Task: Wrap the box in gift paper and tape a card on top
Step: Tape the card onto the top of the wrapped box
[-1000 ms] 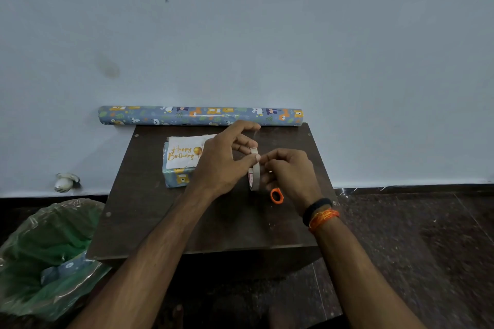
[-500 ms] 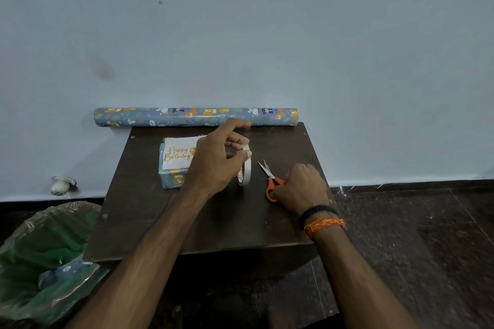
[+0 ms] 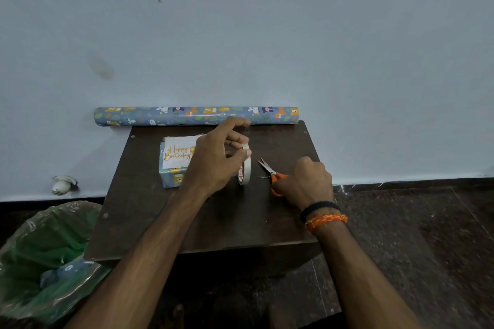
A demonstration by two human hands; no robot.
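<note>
The wrapped box [image 3: 171, 177] sits on the dark table [image 3: 149, 222], left of centre, with a white "Happy Birthday" card [image 3: 177, 152] lying on top. My left hand [image 3: 213, 161] holds a roll of tape [image 3: 244, 171] upright just right of the box, thumb and fingers curled round its upper rim. A thin clear strip seems to rise from the roll to my forefinger. My right hand [image 3: 307, 181] grips the orange handles of small scissors [image 3: 270, 171] that lie on the table, blades pointing up-left toward the tape.
A roll of gift paper [image 3: 195, 115] lies along the table's back edge against the wall. A green plastic bag [image 3: 45, 256] with paper scraps stands on the floor at the lower left. A small white fitting [image 3: 62, 184] is on the wall's base.
My right hand left the tape roll, dropped to the table on the right and closed on the scissors. My left hand kept the roll upright and shifted slightly left.
</note>
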